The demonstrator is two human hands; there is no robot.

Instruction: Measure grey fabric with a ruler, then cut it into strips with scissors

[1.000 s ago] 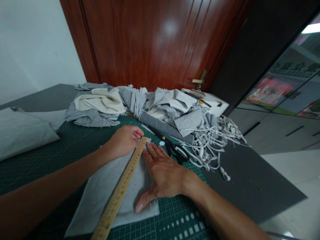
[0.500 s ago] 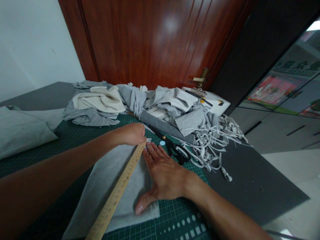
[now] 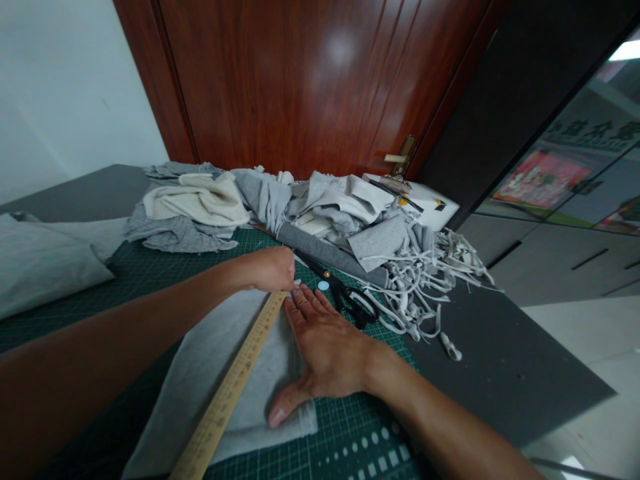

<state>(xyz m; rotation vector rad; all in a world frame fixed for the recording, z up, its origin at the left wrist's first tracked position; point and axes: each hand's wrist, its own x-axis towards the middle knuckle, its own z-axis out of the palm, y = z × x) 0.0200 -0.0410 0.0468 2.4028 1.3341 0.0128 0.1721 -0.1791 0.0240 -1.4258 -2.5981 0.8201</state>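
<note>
1. From where I stand, the grey cloth (image 3: 200, 360) lies flat on the green cutting mat (image 3: 357, 417), under the wooden ruler (image 3: 234, 385).
2. It looks light, soft and floppy, likely to ruck if pushed, hardly fragile; best pinched at a corner or pressed flat.
3. The right hand (image 3: 327, 347) does just that, palm down, thumb wide of the fingers.
4. The left hand (image 3: 274, 269) is curled at the ruler's far end; whether its fingers pinch anything, I can't tell.
5. The ruler seems stiff, slim, easily held by its edges.
</note>
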